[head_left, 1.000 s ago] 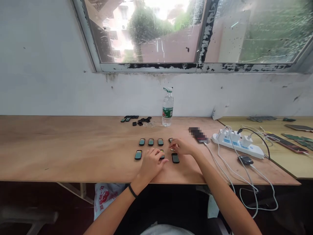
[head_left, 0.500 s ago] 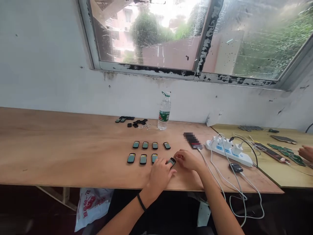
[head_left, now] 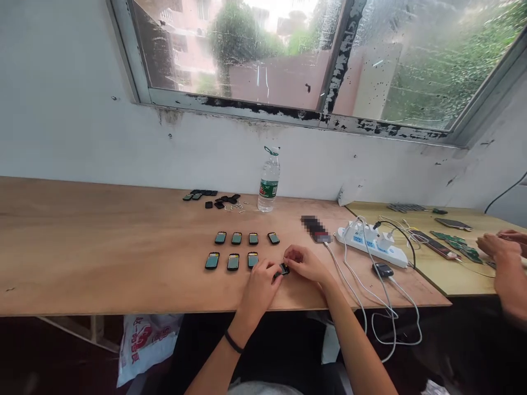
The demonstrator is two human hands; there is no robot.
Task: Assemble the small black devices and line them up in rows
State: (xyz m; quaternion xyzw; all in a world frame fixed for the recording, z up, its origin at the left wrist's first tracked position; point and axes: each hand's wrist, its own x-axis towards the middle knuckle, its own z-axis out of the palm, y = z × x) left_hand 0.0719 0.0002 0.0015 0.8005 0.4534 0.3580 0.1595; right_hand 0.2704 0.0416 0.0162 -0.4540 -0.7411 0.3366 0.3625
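Note:
My left hand point(head_left: 258, 286) is closed on a small black-framed screen unit point(head_left: 282, 270), holding it low at the table's front part. At that unit's right end, my right hand point(head_left: 307, 264) has its fingers pinched together; what they hold, if anything, is too small to make out. Just left of my hands, similar screen units point(head_left: 233, 261) with grey-green faces and yellow strips lie flat in two rows. One unit point(head_left: 273, 238) in the back row sits slightly turned. My fingers cover much of the unit in my grip.
Behind the rows lie black parts point(head_left: 228, 199) and small metallic bits point(head_left: 236, 208). A water bottle point(head_left: 268, 186) stands near the wall. To the right are a phone point(head_left: 316, 229), a power strip point(head_left: 373, 247) with white cables and an adapter point(head_left: 382, 269). Another person's hands point(head_left: 500, 249) work beside green circuit boards point(head_left: 457, 244).
The camera view has shifted, so the table contents appear further left. My right fingers are closer over the end of the held unit. More of the other person's hands and arm shows.

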